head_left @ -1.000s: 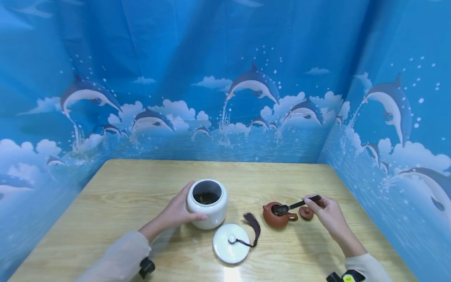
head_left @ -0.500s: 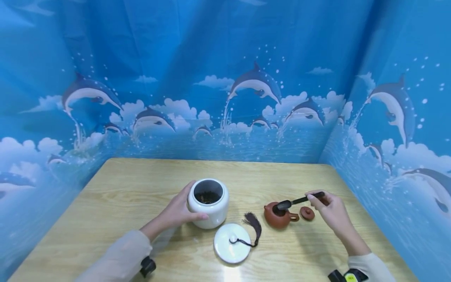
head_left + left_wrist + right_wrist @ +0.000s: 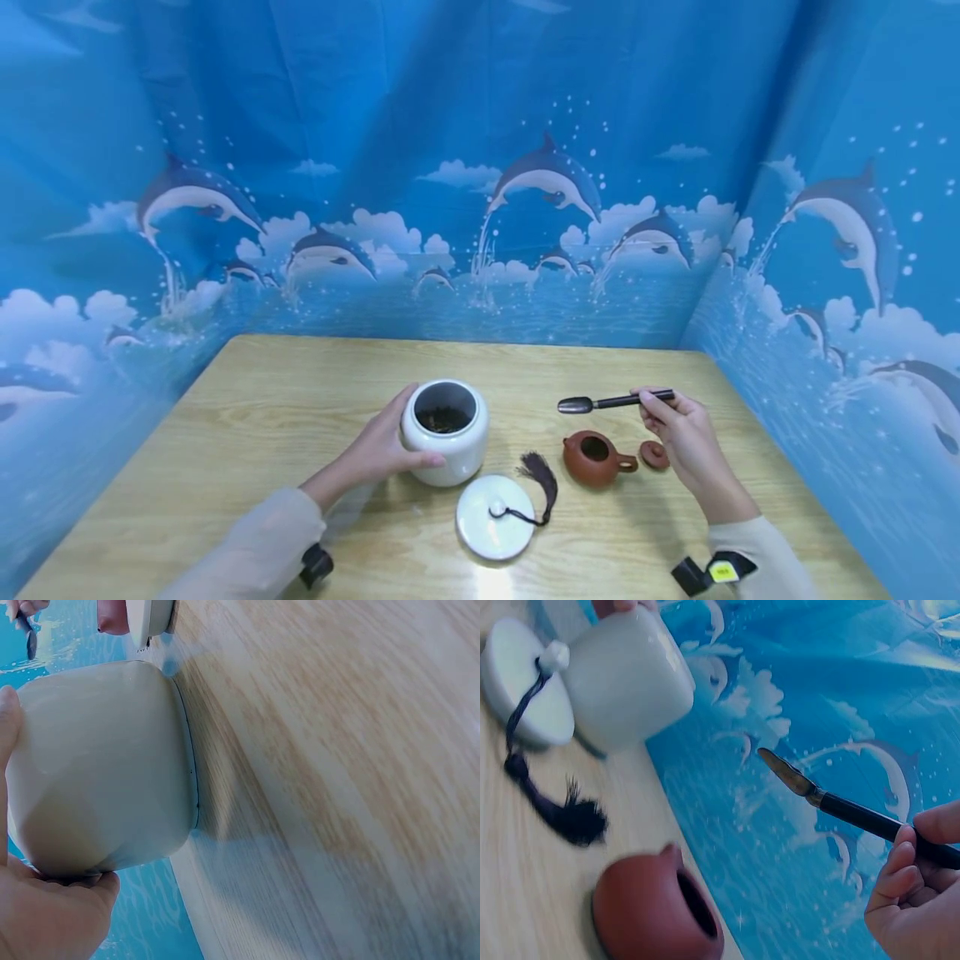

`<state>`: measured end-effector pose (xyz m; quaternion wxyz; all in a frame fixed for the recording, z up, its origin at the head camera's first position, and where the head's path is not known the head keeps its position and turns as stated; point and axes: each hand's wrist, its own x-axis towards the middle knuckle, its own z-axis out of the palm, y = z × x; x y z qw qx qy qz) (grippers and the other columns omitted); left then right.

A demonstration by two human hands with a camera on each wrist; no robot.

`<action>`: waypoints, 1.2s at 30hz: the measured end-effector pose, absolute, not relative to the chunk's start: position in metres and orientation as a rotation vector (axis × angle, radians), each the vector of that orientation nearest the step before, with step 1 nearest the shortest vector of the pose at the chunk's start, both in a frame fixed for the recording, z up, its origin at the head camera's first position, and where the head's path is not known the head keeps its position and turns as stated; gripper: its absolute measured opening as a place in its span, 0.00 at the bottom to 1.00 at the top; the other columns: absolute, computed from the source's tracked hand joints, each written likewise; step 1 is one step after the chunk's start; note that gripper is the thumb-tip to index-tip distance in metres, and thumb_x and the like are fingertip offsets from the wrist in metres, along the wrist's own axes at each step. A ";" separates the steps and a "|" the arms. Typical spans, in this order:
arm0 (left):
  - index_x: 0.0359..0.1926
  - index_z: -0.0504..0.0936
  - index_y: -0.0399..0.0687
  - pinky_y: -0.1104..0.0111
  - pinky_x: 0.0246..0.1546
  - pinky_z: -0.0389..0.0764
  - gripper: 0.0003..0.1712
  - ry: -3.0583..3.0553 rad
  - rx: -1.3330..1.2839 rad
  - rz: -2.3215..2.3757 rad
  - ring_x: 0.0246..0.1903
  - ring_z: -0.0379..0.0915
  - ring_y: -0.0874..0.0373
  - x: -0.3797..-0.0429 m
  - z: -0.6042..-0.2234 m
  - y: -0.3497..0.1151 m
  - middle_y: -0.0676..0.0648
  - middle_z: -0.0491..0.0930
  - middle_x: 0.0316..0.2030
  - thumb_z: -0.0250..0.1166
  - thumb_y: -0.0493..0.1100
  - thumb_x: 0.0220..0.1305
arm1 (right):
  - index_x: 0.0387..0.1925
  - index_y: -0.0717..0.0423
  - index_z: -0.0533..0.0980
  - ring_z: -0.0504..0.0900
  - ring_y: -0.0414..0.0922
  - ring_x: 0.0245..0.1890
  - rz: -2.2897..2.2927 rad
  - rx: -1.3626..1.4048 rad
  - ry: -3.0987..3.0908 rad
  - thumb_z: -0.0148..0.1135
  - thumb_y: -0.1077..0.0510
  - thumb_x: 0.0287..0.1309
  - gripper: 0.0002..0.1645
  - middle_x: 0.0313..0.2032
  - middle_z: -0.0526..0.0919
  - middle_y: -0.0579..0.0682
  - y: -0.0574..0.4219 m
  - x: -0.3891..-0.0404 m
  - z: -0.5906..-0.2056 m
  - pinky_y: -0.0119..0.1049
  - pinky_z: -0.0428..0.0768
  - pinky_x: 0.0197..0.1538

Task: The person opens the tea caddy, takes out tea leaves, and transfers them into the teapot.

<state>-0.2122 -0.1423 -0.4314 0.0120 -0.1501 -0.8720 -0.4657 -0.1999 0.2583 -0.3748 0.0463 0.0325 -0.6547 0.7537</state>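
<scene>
My left hand grips the side of a white ceramic jar, thumb across its front and fingers behind. Dark tea leaves lie inside the open jar. In my right hand a black-handled tea scoop is pinched by its handle, held level above the table. Its bowl looks bare in the head view. Below the scoop stands a small reddish-brown clay teapot without its lid, spout to the left and handle to the right.
The teapot's lid lies right of its handle. In front of the jar is a white jar lid with a dark tassel trailing right. A blue dolphin-print curtain borders the wooden table behind and at the sides.
My right hand has lifted the scoop up out of the teapot's opening and moved slightly left, turning the scoop level. The left hand and jar have stayed in place.
</scene>
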 end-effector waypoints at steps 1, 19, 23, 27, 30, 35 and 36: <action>0.74 0.49 0.43 0.41 0.67 0.55 0.72 -2.719 -0.467 -1.456 0.68 0.55 0.40 -0.212 -0.431 -0.142 0.39 0.59 0.70 0.81 0.59 0.32 | 0.35 0.53 0.82 0.69 0.36 0.25 2.316 0.103 -1.988 0.58 0.60 0.65 0.07 0.23 0.75 0.44 0.254 -0.201 -0.374 0.24 0.71 0.29; 0.74 0.50 0.45 0.42 0.67 0.55 0.72 -2.711 -0.463 -1.470 0.68 0.56 0.41 -0.213 -0.432 -0.142 0.41 0.60 0.70 0.81 0.59 0.31 | 0.39 0.60 0.79 0.68 0.37 0.25 2.385 0.170 -1.978 0.58 0.61 0.65 0.07 0.23 0.74 0.45 0.193 -0.222 -0.363 0.26 0.71 0.29; 0.74 0.50 0.45 0.42 0.67 0.55 0.72 -2.702 -0.474 -1.485 0.68 0.57 0.42 -0.213 -0.432 -0.142 0.41 0.61 0.69 0.82 0.59 0.32 | 0.45 0.69 0.77 0.68 0.38 0.25 2.392 0.185 -2.017 0.58 0.60 0.65 0.14 0.23 0.74 0.45 0.180 -0.227 -0.364 0.25 0.71 0.30; 0.74 0.50 0.44 0.41 0.66 0.55 0.72 -2.699 -0.481 -1.483 0.68 0.57 0.41 -0.213 -0.432 -0.143 0.41 0.61 0.69 0.82 0.58 0.32 | 0.49 0.76 0.73 0.69 0.37 0.25 2.370 0.204 -2.066 0.57 0.60 0.66 0.20 0.23 0.74 0.44 0.165 -0.231 -0.366 0.25 0.71 0.30; 0.74 0.50 0.45 0.41 0.66 0.55 0.71 -2.694 -0.491 -1.492 0.67 0.57 0.41 -0.213 -0.432 -0.143 0.41 0.61 0.69 0.82 0.58 0.32 | 0.50 0.77 0.73 0.69 0.37 0.25 2.333 0.221 -2.113 0.56 0.60 0.66 0.21 0.23 0.74 0.44 0.154 -0.234 -0.367 0.26 0.71 0.30; 0.74 0.51 0.47 0.40 0.66 0.55 0.70 -2.687 -0.499 -1.496 0.67 0.58 0.42 -0.214 -0.433 -0.143 0.42 0.63 0.69 0.82 0.58 0.33 | 0.50 0.73 0.75 0.70 0.39 0.27 2.169 0.276 -2.281 0.55 0.59 0.67 0.19 0.25 0.75 0.45 0.135 -0.240 -0.369 0.29 0.72 0.35; 0.74 0.51 0.47 0.40 0.66 0.56 0.70 -2.686 -0.498 -1.494 0.67 0.59 0.42 -0.214 -0.433 -0.143 0.43 0.63 0.68 0.82 0.58 0.32 | 0.49 0.72 0.76 0.71 0.40 0.28 2.128 0.288 -2.315 0.56 0.59 0.67 0.18 0.25 0.75 0.45 0.131 -0.241 -0.370 0.29 0.73 0.36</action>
